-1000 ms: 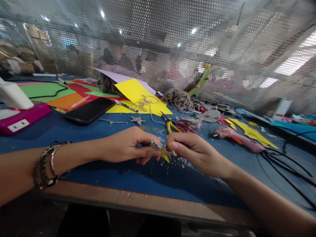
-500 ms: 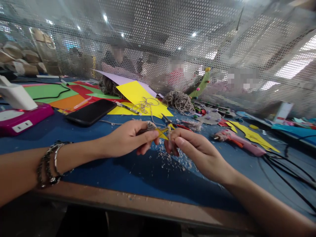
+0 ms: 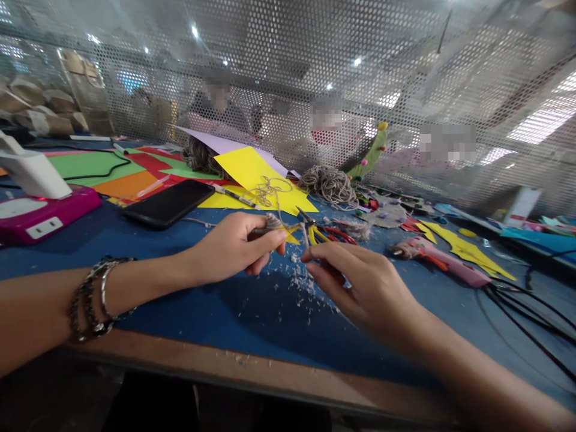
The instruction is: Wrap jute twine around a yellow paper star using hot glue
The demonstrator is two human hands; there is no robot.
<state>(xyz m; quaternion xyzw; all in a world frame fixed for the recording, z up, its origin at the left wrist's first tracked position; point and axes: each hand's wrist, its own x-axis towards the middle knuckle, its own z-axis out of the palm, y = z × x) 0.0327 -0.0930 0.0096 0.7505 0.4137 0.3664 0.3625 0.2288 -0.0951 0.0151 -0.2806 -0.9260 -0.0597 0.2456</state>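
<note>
My left hand (image 3: 236,246) is closed, with thumb and fingers pinching a pointed yellow paper piece (image 3: 292,233) and a small wad of grey yarn (image 3: 272,222). Close by on the right, my right hand (image 3: 355,276) pinches a short length of grey yarn (image 3: 305,235) between thumb and fingertips. Just behind it lie pliers (image 3: 306,217) with what look like yellow and red handles, partly hidden by the hand. A thin loose strand runs from the left hand's yarn up to the yellow sheet (image 3: 252,171). Pale fibre scraps (image 3: 306,285) are scattered on the blue table beneath both hands.
At left are a black phone (image 3: 170,204) and a magenta power strip (image 3: 49,216) with a white charger. A yarn bundle (image 3: 328,185) sits at the back. To the right lie a pink glue gun (image 3: 443,261) with cables and yellow paper cutouts (image 3: 468,246). A perforated metal screen rises behind.
My right hand has drawn slightly down and away from the left, its fingers less curled, still pinching the yarn. My left hand has shifted a little left with the yellow paper piece.
</note>
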